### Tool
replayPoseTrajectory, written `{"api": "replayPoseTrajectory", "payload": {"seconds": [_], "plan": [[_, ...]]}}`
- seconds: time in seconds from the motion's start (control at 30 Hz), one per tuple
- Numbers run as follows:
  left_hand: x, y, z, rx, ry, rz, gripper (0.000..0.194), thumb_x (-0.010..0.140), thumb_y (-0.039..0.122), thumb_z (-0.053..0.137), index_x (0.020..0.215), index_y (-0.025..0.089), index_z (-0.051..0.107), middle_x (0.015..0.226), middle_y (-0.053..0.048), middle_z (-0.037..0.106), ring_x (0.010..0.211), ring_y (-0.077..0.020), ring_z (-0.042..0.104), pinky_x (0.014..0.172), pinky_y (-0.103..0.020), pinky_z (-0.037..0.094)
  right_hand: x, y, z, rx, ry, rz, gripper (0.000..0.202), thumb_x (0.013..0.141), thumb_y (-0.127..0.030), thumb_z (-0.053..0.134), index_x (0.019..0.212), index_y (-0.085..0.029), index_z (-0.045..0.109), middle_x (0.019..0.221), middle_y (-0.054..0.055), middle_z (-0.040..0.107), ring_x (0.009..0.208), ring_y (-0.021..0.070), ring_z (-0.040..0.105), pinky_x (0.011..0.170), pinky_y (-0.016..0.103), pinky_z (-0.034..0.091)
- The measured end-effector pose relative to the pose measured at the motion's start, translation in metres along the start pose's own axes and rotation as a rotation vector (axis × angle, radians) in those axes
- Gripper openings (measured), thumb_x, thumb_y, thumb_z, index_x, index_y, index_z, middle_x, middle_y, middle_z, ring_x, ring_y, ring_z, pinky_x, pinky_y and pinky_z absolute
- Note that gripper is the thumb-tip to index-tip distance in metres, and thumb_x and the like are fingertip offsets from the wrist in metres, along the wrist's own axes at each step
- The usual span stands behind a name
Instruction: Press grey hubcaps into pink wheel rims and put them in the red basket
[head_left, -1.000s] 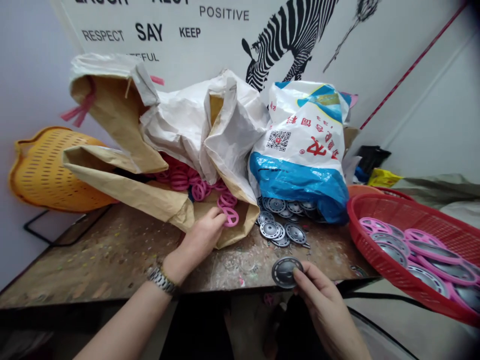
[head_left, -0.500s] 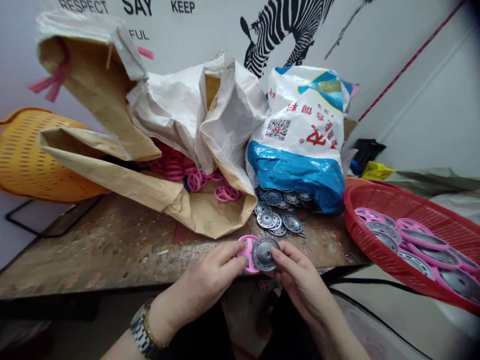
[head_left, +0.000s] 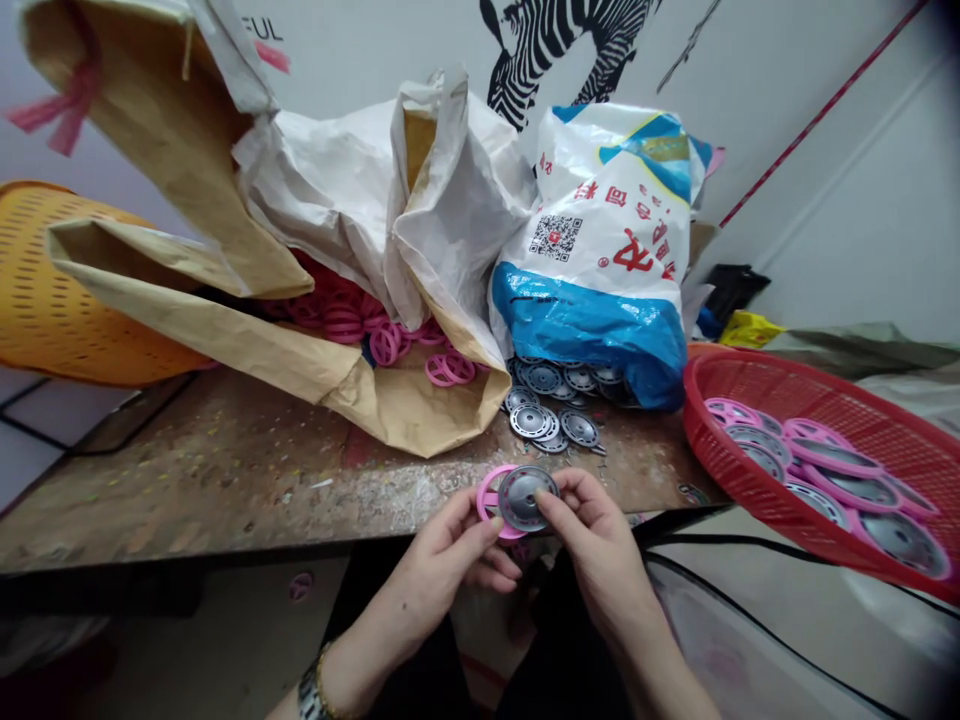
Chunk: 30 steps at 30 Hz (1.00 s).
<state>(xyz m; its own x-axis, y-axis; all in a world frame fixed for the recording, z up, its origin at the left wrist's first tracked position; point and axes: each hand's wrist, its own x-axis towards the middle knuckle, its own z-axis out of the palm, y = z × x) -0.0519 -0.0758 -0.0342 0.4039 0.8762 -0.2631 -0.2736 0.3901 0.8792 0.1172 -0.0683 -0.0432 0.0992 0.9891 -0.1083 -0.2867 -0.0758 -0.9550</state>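
Pink ring [head_left: 481, 492] pinched by left hand [head_left: 442, 560], grey disc [head_left: 519, 495] by right hand [head_left: 596, 530], thumb on its face; disc overlaps ring near table [head_left: 247, 500] front edge. Rim pinch probably keeps ring's middle clear. Paper sack [head_left: 420, 425] gapes frontward, likely for easy reach.

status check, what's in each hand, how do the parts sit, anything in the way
Left hand holds pink ring, right hand holds grey disc. Disc overlaps ring in view. Nothing visibly blocking either hand.
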Motion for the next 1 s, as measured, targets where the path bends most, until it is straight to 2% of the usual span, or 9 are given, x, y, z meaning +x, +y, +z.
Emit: {"api": "replayPoseTrajectory", "payload": {"seconds": [0.07,0.17,0.27,0.43,0.77,1.0], "plan": [[0.001,0.000,0.002,0.043,0.041,0.015,0.050,0.083,0.051,0.071,0.118,0.016,0.061,0.088,-0.004,0.065,0.070,-0.0123,0.067,0.065,-0.024,0.059,-0.004,0.004,0.001,-0.047,-0.005,-0.031,0.037,0.072,-0.047,0.084,0.088,-0.021,0.063,0.079,-0.001,0.069,0.074,0.0152,0.063,0.069,0.024,0.050],[0.001,0.000,0.003,0.148,0.065,0.046,0.049,0.087,0.051,0.067,0.120,0.015,0.061,0.089,-0.004,0.065,0.071,-0.0130,0.066,0.065,-0.025,0.059,-0.008,0.006,0.002,-0.082,-0.011,-0.041,0.039,0.074,-0.048,0.082,0.098,-0.022,0.064,0.087,0.001,0.072,0.081,0.0171,0.066,0.074,0.027,0.051],[-0.001,-0.002,0.000,0.251,0.022,0.074,0.042,0.093,0.049,0.058,0.120,0.016,0.062,0.092,-0.004,0.065,0.073,-0.0139,0.067,0.067,-0.026,0.059,-0.009,0.006,0.000,-0.082,-0.070,0.001,0.041,0.074,-0.048,0.081,0.102,-0.022,0.067,0.089,0.002,0.074,0.082,0.0174,0.066,0.076,0.028,0.051],[-0.005,-0.005,-0.004,0.371,-0.077,0.083,0.035,0.099,0.043,0.050,0.123,0.020,0.061,0.095,-0.004,0.064,0.076,-0.0157,0.068,0.068,-0.029,0.060,-0.009,0.000,-0.007,-0.137,-0.203,0.044,0.029,0.080,-0.044,0.077,0.096,-0.020,0.072,0.089,0.002,0.073,0.083,0.0164,0.064,0.077,0.027,0.049],[-0.004,-0.003,-0.003,0.433,-0.044,0.126,0.030,0.099,0.040,0.050,0.112,0.016,0.063,0.097,-0.005,0.064,0.079,-0.0173,0.067,0.070,-0.030,0.061,-0.016,-0.004,-0.006,-0.197,-0.202,0.024,0.025,0.080,-0.040,0.075,0.094,-0.020,0.070,0.086,0.000,0.069,0.081,0.0158,0.060,0.075,0.025,0.047],[-0.007,0.000,0.000,0.528,-0.123,0.192,0.031,0.103,0.041,0.044,0.121,0.021,0.058,0.105,-0.004,0.062,0.083,-0.0159,0.065,0.073,-0.029,0.057,-0.022,-0.008,-0.004,-0.300,-0.196,-0.018,0.025,0.086,-0.044,0.067,0.091,-0.020,0.069,0.085,0.001,0.067,0.081,0.0165,0.060,0.075,0.025,0.046]]}}
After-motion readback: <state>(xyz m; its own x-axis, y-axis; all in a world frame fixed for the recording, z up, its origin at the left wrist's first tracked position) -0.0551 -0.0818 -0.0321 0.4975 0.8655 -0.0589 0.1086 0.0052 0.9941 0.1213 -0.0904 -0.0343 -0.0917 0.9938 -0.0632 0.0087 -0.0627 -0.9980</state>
